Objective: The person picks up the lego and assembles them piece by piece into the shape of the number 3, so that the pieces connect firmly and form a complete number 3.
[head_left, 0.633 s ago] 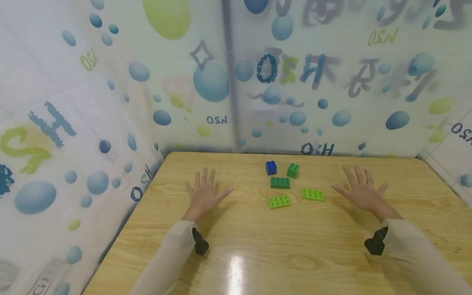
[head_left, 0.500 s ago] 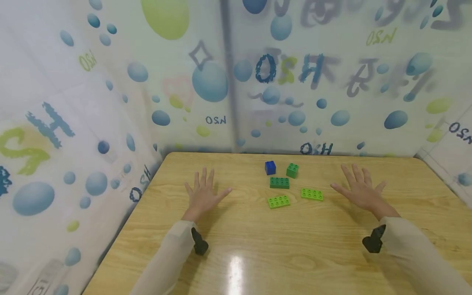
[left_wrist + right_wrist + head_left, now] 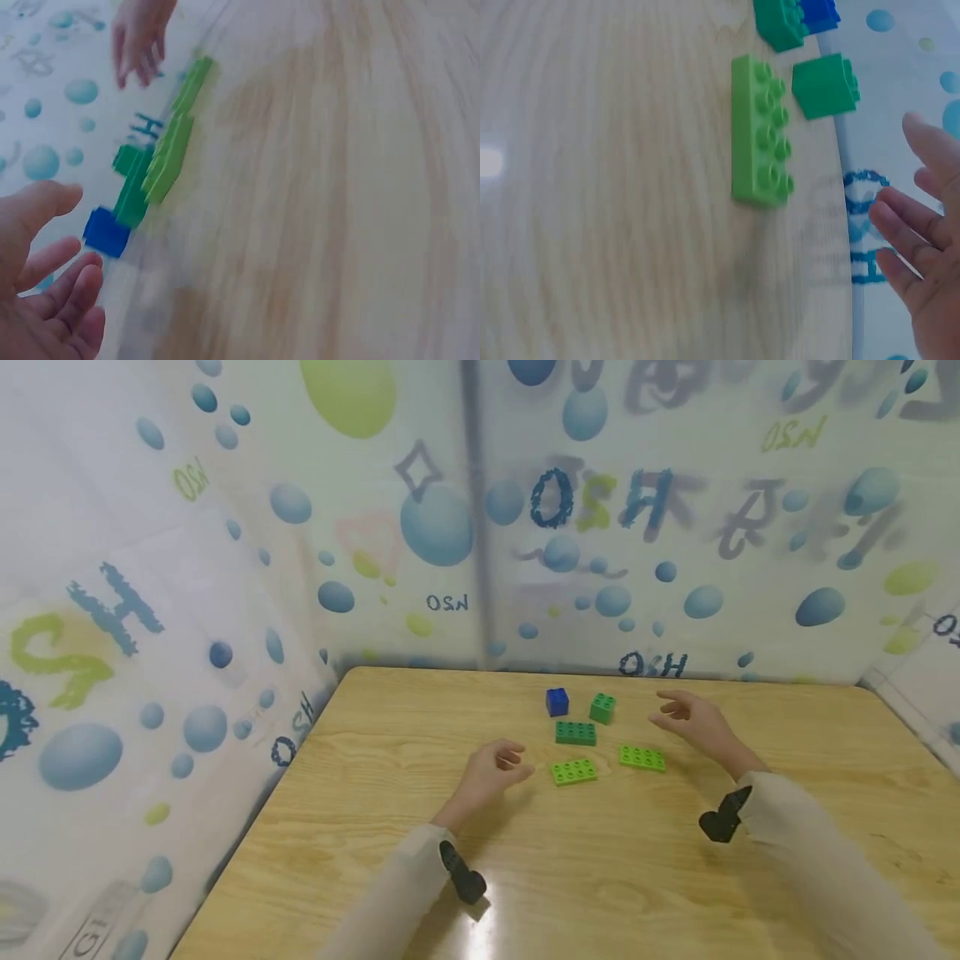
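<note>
My left hand (image 3: 489, 777) hovers just left of the nearer lime green brick (image 3: 574, 772), its fingers loosely bent with nothing in them. Right of the group, my right hand (image 3: 696, 725) is held with loosely curved fingers, near the small green brick (image 3: 602, 708) and the other lime green brick (image 3: 642, 758). A longer dark green brick (image 3: 575, 732) lies in the middle, and a small blue brick (image 3: 557, 702) sits behind it. In the right wrist view, a gap shows between the fingers (image 3: 904, 225) and the small green brick (image 3: 823, 86).
All the bricks lie on a wooden table (image 3: 360, 727). A white curtain (image 3: 360, 635) with bubble prints and letters stands along its back and left edges. Each wrist carries a black camera mount.
Both hands were spread flat out at the sides. The left has moved right towards the lime green brick, the right has moved slightly left, and their fingers have bent. The bricks stay put.
</note>
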`<state>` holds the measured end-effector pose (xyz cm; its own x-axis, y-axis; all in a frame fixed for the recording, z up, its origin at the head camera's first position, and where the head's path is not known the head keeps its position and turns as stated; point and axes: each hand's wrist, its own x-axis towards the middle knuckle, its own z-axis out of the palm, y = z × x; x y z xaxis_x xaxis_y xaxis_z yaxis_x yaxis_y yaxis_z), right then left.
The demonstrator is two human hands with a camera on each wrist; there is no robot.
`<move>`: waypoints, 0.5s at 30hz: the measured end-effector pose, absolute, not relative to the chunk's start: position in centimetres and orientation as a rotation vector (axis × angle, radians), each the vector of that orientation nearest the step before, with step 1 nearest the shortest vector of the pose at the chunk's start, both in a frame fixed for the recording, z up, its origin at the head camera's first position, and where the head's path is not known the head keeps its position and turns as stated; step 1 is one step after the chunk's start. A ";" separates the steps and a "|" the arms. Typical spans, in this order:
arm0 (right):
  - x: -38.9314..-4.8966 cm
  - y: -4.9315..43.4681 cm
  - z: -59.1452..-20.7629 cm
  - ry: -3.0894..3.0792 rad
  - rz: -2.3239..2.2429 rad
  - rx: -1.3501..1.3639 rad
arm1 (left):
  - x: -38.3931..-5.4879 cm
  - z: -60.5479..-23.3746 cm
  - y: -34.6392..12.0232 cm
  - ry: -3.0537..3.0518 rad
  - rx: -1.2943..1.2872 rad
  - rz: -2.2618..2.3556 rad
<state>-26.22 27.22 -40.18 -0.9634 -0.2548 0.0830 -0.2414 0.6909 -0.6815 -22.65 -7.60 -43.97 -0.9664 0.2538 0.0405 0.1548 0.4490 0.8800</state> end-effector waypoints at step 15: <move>-31.0 22.5 -41.4 2.764 -1.196 -0.391 | -21.9 -45.7 -2.9 2.674 0.336 1.353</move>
<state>-30.99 22.47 -41.45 -0.9614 -0.2750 0.0062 -0.1927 0.6573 -0.7286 -21.95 -2.87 -45.66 -0.9674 0.2531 -0.0119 0.1404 0.5744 0.8065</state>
